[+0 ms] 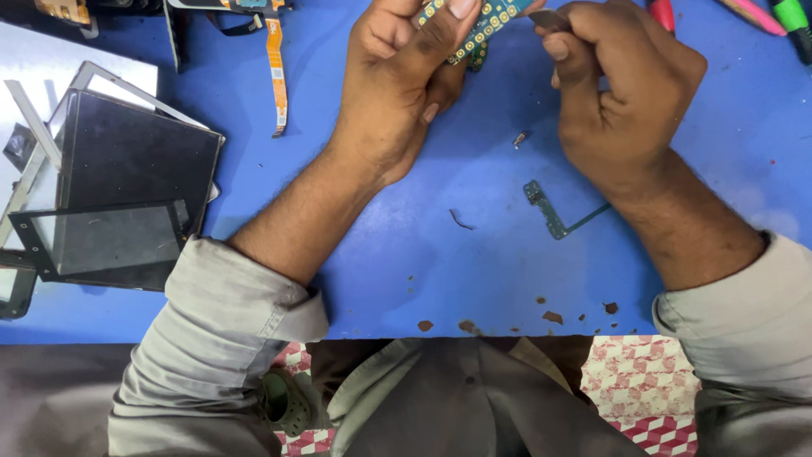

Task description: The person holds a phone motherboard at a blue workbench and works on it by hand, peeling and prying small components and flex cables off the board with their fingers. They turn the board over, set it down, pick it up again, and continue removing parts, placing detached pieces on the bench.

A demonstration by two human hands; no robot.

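Gripping: left hand point(404, 63) clamped on green circuit strip point(478, 30) with gold pads
Right hand point(617, 80): pinching small dark flat chip point(550, 19)
Mat point(474, 245): blue, scuffed, with a thin green L-shaped board point(548, 211)

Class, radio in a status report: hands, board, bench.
Left hand grips green circuit board. Right hand pinches small dark piece. Loose green flex part on blue mat.

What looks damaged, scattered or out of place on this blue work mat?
Brown flakes litter the blue mat along its near edge. A small green board piece lies loose beside the right hand. On the left, dark screen panels are stacked askew.
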